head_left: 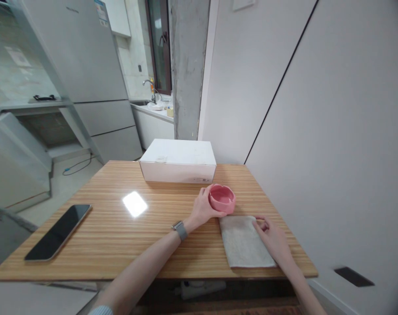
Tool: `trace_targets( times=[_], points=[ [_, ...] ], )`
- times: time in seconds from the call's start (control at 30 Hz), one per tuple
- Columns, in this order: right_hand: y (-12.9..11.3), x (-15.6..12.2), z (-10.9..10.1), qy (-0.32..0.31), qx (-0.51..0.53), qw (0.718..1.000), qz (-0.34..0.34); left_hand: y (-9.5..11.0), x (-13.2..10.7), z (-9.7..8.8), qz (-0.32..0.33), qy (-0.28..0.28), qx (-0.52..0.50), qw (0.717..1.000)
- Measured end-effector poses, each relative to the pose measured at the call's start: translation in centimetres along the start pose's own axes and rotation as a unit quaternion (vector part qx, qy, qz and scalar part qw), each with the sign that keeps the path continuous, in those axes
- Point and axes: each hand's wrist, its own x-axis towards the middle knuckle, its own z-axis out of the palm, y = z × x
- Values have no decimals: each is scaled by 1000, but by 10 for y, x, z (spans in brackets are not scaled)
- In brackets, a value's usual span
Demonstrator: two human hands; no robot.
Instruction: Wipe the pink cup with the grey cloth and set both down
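My left hand is wrapped around the left side of a small pink bowl-like dish that stands on the wooden table. A grey watch sits on that wrist. My right hand lies on the right part of a folded pale cloth, fingers curled at its upper right corner. The cloth lies flat just in front of the pink dish, near the table's front right edge.
A white closed box stands at the table's far edge behind the dish. A black phone lies at the front left. A white wall runs along the right side. A fridge and a sink counter are behind.
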Motion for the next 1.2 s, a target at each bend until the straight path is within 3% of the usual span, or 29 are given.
trace_targets(
  times=[0.23,0.5,0.67,0.77,0.93,1.1,1.2],
  points=[
    [-1,-2,4,25,-10,1000,12,-3,19,39,64,-60,-52,995],
    [-5,-4,0,49,-48,997,28,-13,31,48,83,-87,-71,990],
    [-5,-2,-7,50,-69,996,24,-12,34,47,30,-114,-35,992],
    [-11,-4,-14,96,-90,991,26,-2,22,32,-11,-108,-25,994],
    [-48,-21,-13,186,-78,980,2,13,-23,-20,-23,-79,-36,996],
    [-109,-53,36,75,24,990,-120,7,-79,-66,-64,-80,28,994],
    [-145,-72,72,3,42,983,-180,-1,-107,-83,-70,-58,167,982]
  ],
)
